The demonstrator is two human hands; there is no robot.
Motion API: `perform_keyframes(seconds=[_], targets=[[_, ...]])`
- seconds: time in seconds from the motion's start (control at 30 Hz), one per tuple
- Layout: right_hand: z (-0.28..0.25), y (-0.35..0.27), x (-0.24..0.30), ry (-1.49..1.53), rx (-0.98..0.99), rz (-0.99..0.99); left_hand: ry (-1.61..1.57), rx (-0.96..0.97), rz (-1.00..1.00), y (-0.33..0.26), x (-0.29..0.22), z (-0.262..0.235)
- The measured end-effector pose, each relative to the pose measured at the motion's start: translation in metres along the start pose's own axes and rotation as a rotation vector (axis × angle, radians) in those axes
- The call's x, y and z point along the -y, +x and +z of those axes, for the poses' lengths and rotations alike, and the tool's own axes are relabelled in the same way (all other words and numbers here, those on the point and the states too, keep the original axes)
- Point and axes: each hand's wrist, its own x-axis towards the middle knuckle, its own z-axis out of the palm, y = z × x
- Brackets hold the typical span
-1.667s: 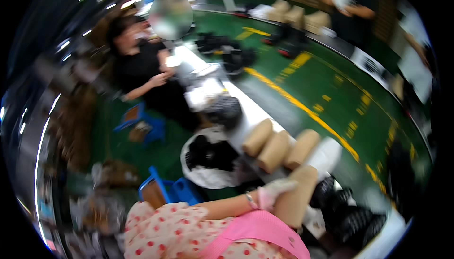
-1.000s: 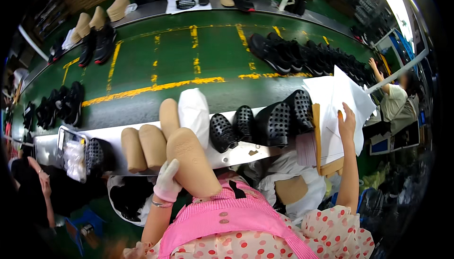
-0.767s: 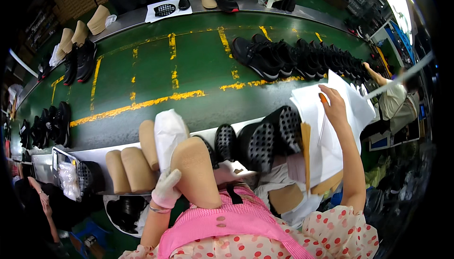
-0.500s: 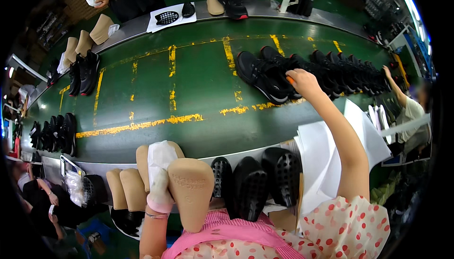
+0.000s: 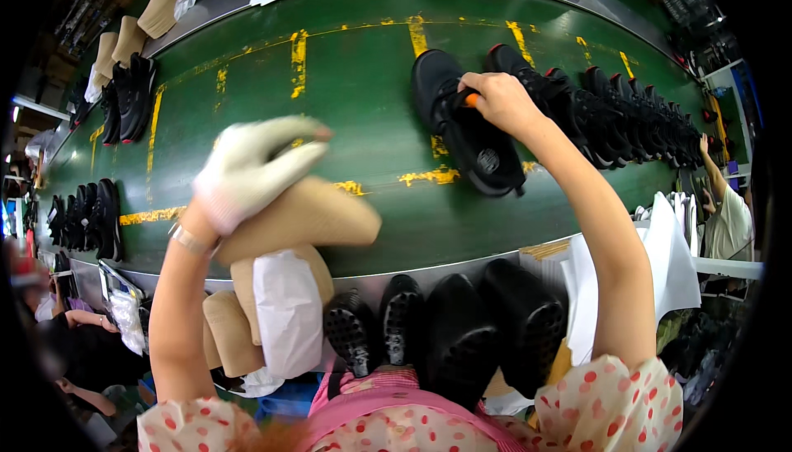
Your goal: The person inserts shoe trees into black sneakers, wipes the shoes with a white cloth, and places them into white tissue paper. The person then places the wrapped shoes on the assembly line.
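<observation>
My right hand is out over the green belt, fingers closed on the collar/heel end of a black shoe. Shoe lies on the belt w/ its long axis running from up-left near my hand down to the right, toe end pointing toward me and a bit right, sole side partly showing w/ a small round grey mark near the toe. It's all black, matte, low cut; something orange shows just under my fingers, can't tell what. It sits at the left end of a row of black shoes that runs off to the right along the belt, touching or nearly touching the next one. My left hand, in a white glove, is wrapped over the top of a tan shoe form, blurred; the form's long axis goes roughly left-right, broad end to the right, held above the belt's near edge. Below it more tan forms stand on the near ledge, one w/ white paper over it. Beside them, black soles stand in a row close to my front. Yellow worn lines cross the belt.
</observation>
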Motion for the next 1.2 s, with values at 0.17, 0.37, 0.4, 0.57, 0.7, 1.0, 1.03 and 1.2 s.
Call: perform_keyframes(seconds=[0.17,0.37,0.4,0.57,0.7,1.0,1.03,1.2], targets=[[0.046,0.011,0.079,0.449,0.21,0.219,0.134,0.388,-0.143,0.066,0.059,0.044],[0.104,0.019,0.096,0.904,0.361,0.533,0.176,0.563,-0.072,0.089,0.137,0.077],[0.092,0.025,0.108,0.768,0.41,0.556,0.131,0.555,-0.08,0.087,0.146,0.078],[0.091,0.01,0.109,0.966,0.406,0.525,-0.006,0.586,-0.089,0.095,0.151,0.085],[0.1,0.013,0.093,1.168,0.421,0.565,-0.126,0.507,-0.159,0.097,0.165,0.099],[0.123,0.019,0.088,1.243,0.428,0.625,-0.493,0.63,-0.31,0.102,0.184,0.108],[0.124,0.02,0.087,1.247,0.429,0.631,-0.517,0.642,-0.317,0.102,0.185,0.108],[0.126,0.021,0.087,1.222,0.437,0.645,-0.54,0.603,-0.305,0.098,0.186,0.111]])
